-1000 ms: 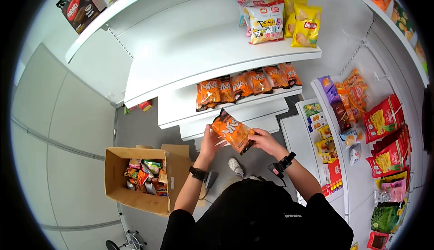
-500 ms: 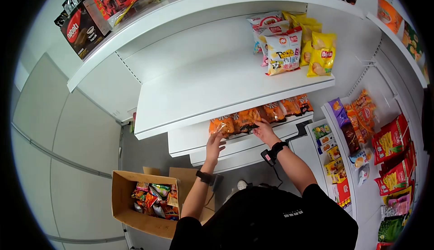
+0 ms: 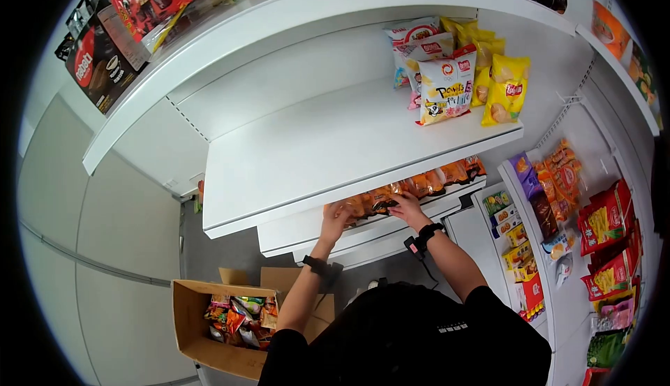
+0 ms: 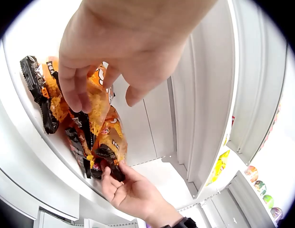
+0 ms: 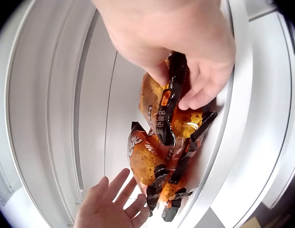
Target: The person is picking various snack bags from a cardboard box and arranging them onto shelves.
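Observation:
A row of orange snack bags with black ends [image 3: 455, 172] lies along the lower white shelf [image 3: 279, 239], partly hidden under the shelf above. My right hand [image 3: 410, 211] pinches the black end of one orange snack bag [image 5: 150, 97] between thumb and fingers, as the right wrist view shows. To its left, my left hand [image 3: 335, 221] is at the end of the row, its fingers loosely bent and spread from the thumb. In the left wrist view those fingers overlap another bag [image 4: 97, 107]; in the right wrist view they reach toward the bags with palm showing.
The upper shelf [image 3: 293, 156] carries white snack bags [image 3: 447, 89] and yellow chip bags [image 3: 508, 89] at its right. A cardboard box [image 3: 188, 330] of assorted snacks stands on the floor at left. Side shelves [image 3: 520, 232] with more packets stand at right.
The orange bag held up in both hands a second ago has gone onto the lower shelf among the others. Both hands moved forward to the row; the left hand has since shifted slightly further in.

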Demonstrator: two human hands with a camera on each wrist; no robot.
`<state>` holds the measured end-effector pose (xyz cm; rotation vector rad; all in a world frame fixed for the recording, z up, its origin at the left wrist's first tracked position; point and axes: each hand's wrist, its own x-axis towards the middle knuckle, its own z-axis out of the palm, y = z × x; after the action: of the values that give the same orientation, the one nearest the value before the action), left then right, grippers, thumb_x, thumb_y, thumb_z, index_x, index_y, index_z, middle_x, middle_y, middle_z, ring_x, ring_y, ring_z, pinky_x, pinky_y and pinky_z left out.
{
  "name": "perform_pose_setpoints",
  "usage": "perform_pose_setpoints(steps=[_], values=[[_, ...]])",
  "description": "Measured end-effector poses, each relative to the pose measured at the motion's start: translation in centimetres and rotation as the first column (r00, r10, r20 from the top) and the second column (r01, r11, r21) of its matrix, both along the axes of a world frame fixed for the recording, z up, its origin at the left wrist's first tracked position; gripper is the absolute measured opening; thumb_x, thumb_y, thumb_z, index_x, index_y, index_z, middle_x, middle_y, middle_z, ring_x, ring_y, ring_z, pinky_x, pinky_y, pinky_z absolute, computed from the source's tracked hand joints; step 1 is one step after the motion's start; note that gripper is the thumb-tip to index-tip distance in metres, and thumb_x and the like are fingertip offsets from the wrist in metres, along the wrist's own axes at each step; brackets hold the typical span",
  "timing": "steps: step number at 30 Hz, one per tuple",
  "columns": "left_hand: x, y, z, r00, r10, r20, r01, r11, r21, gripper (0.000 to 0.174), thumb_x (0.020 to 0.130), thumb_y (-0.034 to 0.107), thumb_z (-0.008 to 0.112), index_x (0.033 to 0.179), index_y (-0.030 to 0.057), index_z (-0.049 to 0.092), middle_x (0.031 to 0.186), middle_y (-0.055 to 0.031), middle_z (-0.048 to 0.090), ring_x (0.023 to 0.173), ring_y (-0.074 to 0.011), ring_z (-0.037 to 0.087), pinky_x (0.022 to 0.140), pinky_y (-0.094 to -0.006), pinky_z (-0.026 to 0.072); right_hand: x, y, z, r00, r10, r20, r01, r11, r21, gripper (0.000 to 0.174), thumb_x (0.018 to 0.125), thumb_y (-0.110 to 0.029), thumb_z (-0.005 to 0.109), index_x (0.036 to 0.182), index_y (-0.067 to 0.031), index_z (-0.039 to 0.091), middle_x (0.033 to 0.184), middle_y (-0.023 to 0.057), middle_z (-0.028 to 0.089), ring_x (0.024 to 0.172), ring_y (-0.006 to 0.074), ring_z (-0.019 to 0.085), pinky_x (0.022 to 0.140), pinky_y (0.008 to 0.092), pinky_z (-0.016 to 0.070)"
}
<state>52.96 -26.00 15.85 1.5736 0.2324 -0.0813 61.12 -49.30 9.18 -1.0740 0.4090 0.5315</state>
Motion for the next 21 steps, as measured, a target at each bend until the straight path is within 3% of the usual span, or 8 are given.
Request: perform_pose_setpoints(steps=[4, 7, 10, 16, 21], values=[[0.5, 0.7, -1.0, 0.998, -0.063, -0.027, 0.063, 0.998, 0.014, 0.048, 0.089, 0.024, 0.056, 0.130, 0.0031, 0.043, 0.097, -0.0027, 0.061, 0.076, -0.0131, 0.065, 0.060, -0.0212, 0.0462, -0.3, 0.1, 0.9, 0.999, 0.046, -0.024, -0.049, 0.990, -0.135, 0.044, 0.083, -0.029, 0.067, 0.117, -0.0099, 0.047, 0.088, 0.0157, 0.062, 0.076, 0.0236, 0.065, 0.063, 0.0311, 0.0531], [-0.2, 0.1, -0.2, 0.999, -0.024, -0.024, 0.023, 1.000, -0.016, 0.047, 0.089, 0.024, 0.056, 0.129, 0.0045, 0.044, 0.100, -0.0038, 0.060, 0.078, -0.0137, 0.065, 0.062, -0.0216, 0.0467, -0.8, 0.1, 2.1, 0.997, 0.072, -0.038, -0.077, 0.984, -0.160, 0.051, 0.083, -0.032, 0.067, 0.123, -0.0127, 0.043, 0.091, 0.0171, 0.064, 0.074, 0.0230, 0.065, 0.061, 0.0299, 0.0523], [-1.0, -0.3, -0.1, 0.998, 0.068, 0.017, -0.067, 0.997, -0.045, 0.036, 0.089, 0.021, 0.057, 0.119, 0.0021, 0.051, 0.112, -0.0088, 0.056, 0.079, -0.0161, 0.065, 0.061, -0.0233, 0.0489, -1.8, -0.2, 3.5, 0.995, 0.100, -0.001, -0.098, 0.974, -0.206, 0.062, 0.082, -0.033, 0.068, 0.131, -0.0164, 0.034, 0.093, 0.0178, 0.064, 0.073, 0.0229, 0.065, 0.061, 0.0295, 0.0518], [-3.6, -0.4, -0.4, 0.982, 0.182, 0.044, -0.180, 0.982, -0.050, 0.036, 0.090, 0.022, 0.055, 0.120, 0.0030, 0.051, 0.120, -0.0099, 0.053, 0.077, -0.0150, 0.062, 0.064, -0.0259, 0.0489, -3.6, -1.5, 4.3, 0.996, 0.071, 0.059, -0.062, 0.987, -0.148, 0.074, 0.082, -0.032, 0.068, 0.139, -0.0179, 0.022, 0.092, 0.0176, 0.064, 0.071, 0.0228, 0.065, 0.061, 0.0307, 0.0515], [-7.4, 0.1, -1.7, 0.954, 0.299, -0.001, -0.299, 0.953, -0.060, 0.030, 0.089, 0.022, 0.056, 0.110, 0.0015, 0.057, 0.097, -0.0066, 0.061, 0.075, -0.0141, 0.061, 0.062, -0.0250, 0.0485, -5.5, -2.9, 4.6, 0.997, 0.055, 0.057, -0.048, 0.991, -0.121, 0.075, 0.083, -0.029, 0.067, 0.140, -0.0156, 0.021, 0.091, 0.0176, 0.064, 0.072, 0.0224, 0.065, 0.061, 0.0298, 0.0512]])
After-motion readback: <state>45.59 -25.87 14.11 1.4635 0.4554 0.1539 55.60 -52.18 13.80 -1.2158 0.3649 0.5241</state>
